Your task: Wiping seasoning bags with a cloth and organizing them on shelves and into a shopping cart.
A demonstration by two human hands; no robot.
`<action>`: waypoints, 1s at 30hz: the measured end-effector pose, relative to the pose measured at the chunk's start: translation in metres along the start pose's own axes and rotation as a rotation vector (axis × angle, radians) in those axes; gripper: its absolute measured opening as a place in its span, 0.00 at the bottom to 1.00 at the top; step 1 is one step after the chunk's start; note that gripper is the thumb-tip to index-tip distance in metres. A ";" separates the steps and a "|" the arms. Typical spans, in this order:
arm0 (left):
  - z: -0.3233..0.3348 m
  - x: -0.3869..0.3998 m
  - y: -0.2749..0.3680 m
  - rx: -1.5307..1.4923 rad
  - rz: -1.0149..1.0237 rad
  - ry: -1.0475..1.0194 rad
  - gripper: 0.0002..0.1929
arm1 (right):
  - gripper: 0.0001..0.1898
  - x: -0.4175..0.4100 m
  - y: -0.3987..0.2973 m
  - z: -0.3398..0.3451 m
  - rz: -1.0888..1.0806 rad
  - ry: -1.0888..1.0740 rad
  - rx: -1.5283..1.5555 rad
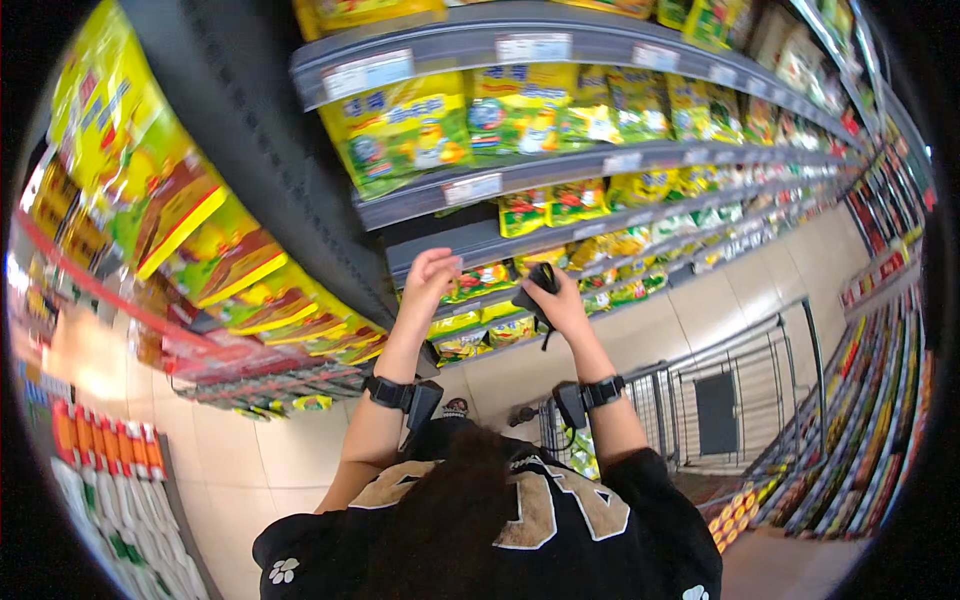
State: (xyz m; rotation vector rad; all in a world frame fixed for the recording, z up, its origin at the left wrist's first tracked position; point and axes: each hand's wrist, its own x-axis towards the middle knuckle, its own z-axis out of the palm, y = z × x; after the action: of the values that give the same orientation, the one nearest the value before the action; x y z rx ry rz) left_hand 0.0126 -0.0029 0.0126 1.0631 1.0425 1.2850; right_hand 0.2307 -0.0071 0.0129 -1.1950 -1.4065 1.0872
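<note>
My left hand [431,281] is raised before the shelf, its fingers loosely bent and apart, with nothing clear to see in it. To the right of it, my right hand [562,304] grips a small black object [543,283] with a strap or cord hanging below; what exactly it is, I cannot tell. Behind both hands are rows of yellow-and-green seasoning bags [525,109] on grey shelves. A bare stretch of shelf [442,238] shows just above my left hand. Each wrist wears a black strapped device, the left one [405,396] and the right one [589,394].
A wire shopping cart [716,405] stands at my right on the tiled floor [660,322]. Large yellow-green bags [150,172] fill an end display at left. Packed goods [847,427] line the far right, and orange-topped packages [109,442] stand at lower left.
</note>
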 end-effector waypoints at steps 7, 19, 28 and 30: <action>-0.045 0.031 0.009 0.025 -0.069 0.181 0.23 | 0.19 0.094 0.011 0.081 0.165 -0.039 0.245; -0.060 0.077 -0.003 -0.005 0.023 0.357 0.24 | 0.20 0.191 0.024 0.133 -0.295 0.035 -0.466; -0.045 0.076 -0.021 -0.074 0.143 0.302 0.26 | 0.18 0.195 0.028 0.138 -0.246 0.116 -0.372; -0.058 0.081 -0.026 -0.007 0.082 0.343 0.27 | 0.18 0.190 0.027 0.143 -0.227 0.129 -0.253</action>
State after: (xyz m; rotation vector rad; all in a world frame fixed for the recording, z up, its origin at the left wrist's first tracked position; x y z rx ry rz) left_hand -0.0371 0.0786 -0.0245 0.9064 1.2579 1.5735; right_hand 0.0811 0.1779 -0.0122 -1.2243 -1.5678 0.6785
